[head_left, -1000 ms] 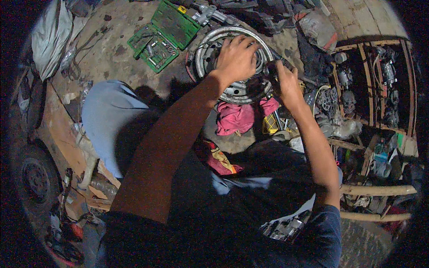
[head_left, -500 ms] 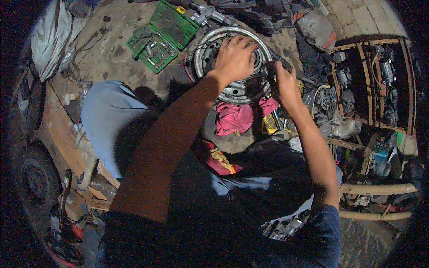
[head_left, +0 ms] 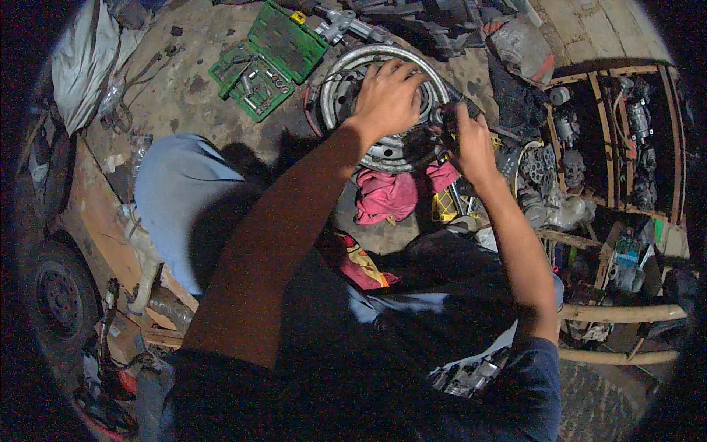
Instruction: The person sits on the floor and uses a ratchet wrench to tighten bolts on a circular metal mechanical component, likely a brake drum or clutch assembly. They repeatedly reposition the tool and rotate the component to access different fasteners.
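Ground (head_left: 184,96) is seen to be dusty concrete, cluttered all over, and the wooden rack (head_left: 626,132) on the right is packed with greasy engine parts. Next in size, a blue-grey cloth bundle (head_left: 177,199) is laid left of the person's arms, with a small tyre (head_left: 55,295) tucked at the lower left edge. A round metal wheel rim (head_left: 383,151) is found lying flat near the top centre, just beyond the pink rag (head_left: 394,195). An open green socket set case (head_left: 269,59) is parked up and left of the rim, apart from it.

Left hand (head_left: 389,96) is spread flat over the rim, fingers splayed and curled loosely onto its upper part, pressing rather than gripping. Right hand (head_left: 471,144) is closed round a small dark tool (head_left: 445,118) at the rim's right edge; exactly what the tool is can't be made out, too dark.

Compared with half a second back, hardly anything is changed: the left hand is kept in the same spot on the rim, and the right hand is seen shifted only a touch, still at that right edge
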Tool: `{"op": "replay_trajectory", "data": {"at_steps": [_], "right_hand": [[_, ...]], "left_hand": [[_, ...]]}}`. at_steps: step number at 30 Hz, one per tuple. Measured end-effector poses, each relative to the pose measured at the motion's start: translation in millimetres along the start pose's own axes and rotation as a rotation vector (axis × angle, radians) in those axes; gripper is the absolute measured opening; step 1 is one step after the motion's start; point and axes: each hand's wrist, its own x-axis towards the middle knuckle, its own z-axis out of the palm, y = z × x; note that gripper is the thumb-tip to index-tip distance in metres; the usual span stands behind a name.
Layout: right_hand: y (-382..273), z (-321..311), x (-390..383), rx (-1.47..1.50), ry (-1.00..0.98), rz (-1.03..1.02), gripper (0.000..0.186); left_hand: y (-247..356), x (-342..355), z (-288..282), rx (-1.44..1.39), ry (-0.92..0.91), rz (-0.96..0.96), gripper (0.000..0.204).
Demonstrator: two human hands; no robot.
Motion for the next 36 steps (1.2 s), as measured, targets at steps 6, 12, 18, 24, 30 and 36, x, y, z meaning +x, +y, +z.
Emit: {"op": "replay_trajectory", "data": {"at_steps": [6,12,18,24,30,36], "right_hand": [[-6,8,-7,0.042,0.165,-0.093,0.049],[-3,14,-11,-0.080,0.220,-0.241,0.045],[-16,1,-7,0.222,0.148,-0.033,0.045],[-13,-7,0,0.339,0.162,-0.050,0.044],[-13,-12,4,0.384,0.143,-0.006,0.056],[1,-1,1,0.474,0.118,-0.007,0.064]], "left_hand": [[-1,-1,2,0.012,-0.007,-0.011,0.038],[-2,-1,3,0.014,-0.002,-0.008,0.035],[-4,2,-6,-0.021,-0.083,0.129,0.030],[3,8,-22,-0.164,-0.396,0.218,0.033],[14,19,-28,-0.081,-0.495,0.190,0.050],[23,22,-26,0.022,-0.609,0.236,0.056]]}}
